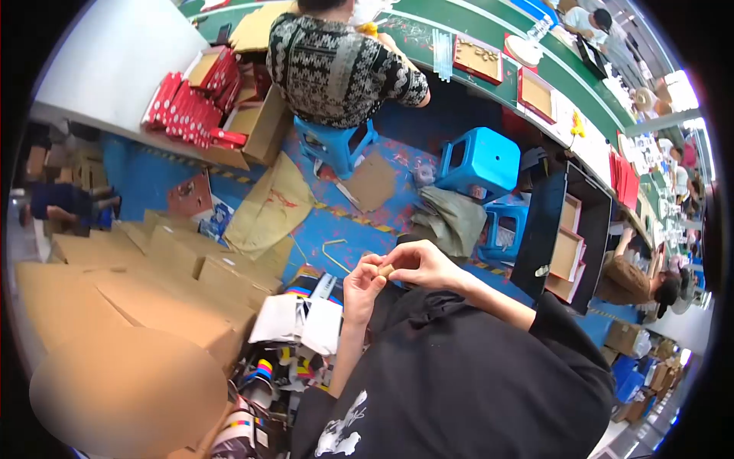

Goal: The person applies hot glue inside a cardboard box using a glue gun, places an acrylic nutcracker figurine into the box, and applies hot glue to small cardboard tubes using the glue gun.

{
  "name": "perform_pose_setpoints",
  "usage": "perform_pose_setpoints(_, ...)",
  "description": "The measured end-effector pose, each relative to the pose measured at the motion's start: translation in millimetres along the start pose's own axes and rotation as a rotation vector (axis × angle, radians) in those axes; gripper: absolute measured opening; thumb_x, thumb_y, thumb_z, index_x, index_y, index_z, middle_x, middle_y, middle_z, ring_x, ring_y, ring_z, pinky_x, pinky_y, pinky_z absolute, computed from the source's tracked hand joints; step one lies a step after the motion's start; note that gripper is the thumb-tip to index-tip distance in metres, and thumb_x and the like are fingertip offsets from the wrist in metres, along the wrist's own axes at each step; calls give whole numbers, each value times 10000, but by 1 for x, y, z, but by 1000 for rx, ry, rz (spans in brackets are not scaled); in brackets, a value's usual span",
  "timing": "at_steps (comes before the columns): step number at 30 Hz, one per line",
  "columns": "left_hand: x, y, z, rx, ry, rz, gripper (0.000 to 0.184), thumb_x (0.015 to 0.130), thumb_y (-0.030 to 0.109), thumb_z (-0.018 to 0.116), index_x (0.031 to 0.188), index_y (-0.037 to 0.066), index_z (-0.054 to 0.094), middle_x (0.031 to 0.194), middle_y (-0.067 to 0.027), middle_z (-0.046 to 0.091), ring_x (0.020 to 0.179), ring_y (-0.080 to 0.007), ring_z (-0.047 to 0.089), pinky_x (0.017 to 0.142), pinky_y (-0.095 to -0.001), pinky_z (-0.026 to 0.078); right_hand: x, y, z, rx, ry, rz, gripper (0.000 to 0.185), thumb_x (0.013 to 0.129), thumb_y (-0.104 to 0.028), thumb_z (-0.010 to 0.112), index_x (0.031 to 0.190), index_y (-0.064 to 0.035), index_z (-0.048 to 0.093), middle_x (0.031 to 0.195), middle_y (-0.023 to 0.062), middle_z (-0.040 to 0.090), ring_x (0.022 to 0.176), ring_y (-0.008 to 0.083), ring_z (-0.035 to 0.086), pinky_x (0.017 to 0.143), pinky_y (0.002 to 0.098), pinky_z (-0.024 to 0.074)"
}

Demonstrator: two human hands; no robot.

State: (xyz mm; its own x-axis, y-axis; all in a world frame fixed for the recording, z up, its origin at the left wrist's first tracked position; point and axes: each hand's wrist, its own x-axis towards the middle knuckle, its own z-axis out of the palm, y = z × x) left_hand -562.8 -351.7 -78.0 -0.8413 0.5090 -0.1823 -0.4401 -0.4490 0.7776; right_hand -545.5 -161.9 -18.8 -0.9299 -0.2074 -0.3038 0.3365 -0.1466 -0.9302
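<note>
In front of my dark shirt, both of my hands meet over a small tan piece (385,271), whose kind I cannot make out. My left hand (362,289) is closed, with its thumb and fingertips pinching the piece from the left. From the other side, my right hand (428,264) grips it between thumb and bent fingers. Fingers cover much of the piece. Below my left hand lie open white cartons (300,320) and printed black boxes.
Brown cardboard boxes (153,252) are stacked at left. Blue stools (482,162) stand ahead, near a black case (527,237) with trays. Another person in a patterned shirt (332,69) sits at the green bench (428,19), beside red packs (183,107).
</note>
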Motion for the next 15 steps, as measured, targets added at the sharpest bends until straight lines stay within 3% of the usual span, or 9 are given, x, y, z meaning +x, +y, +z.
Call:
perform_pose_setpoints(4, 23, 24, -2, 96, -49, 22, 186, 815, 123, 778, 839, 63, 603, 1155, -64, 555, 1143, -206, 524, 1002, -350, 395, 18, -2, -4, 206, -50, -6, 209, 864, -111, 715, 1050, -30, 664, 901, 28, 693, 797, 75, 629, 697, 252, 519)
perform_pose_setpoints(6, 35, 27, -1, 213, -59, 82, 197, 808, 125, 785, 850, 75, 599, 1146, -59, 543, 1136, -191, 519, 994, -343, 399, 27, -6, -16, 167, -90, 111, 220, 866, -138, 713, 1053, -33, 665, 909, 21, 693, 856, 91, 629, 756, 267, 523)
perform_pose_setpoints(8, 50, 31, 2, 271, -83, 87, 181, 819, 95, 769, 860, 68, 596, 1148, -61, 541, 1149, -196, 518, 1014, -353, 392, 34, -6, -23, 49, -25, -88, 240, 856, -134, 711, 1061, -20, 662, 892, 32, 696, 807, 89, 626, 716, 268, 523)
perform_pose_setpoints(12, 96, 25, 26, 231, -178, 57, 150, 846, 62, 735, 900, 59, 595, 1137, -56, 540, 1094, -169, 548, 963, -324, 442, 43, -17, -69, -116, 59, -125, 234, 834, -87, 717, 1045, 3, 669, 897, 52, 702, 831, 89, 633, 736, 263, 521)
perform_pose_setpoints(15, 136, 25, 52, 272, -256, -38, 130, 865, 62, 716, 920, 59, 599, 1124, -39, 544, 1010, -125, 576, 870, -262, 470, 38, -36, -103, 35, 122, -149, 222, 841, -69, 720, 1039, 15, 666, 917, 49, 704, 835, 71, 621, 739, 245, 515)
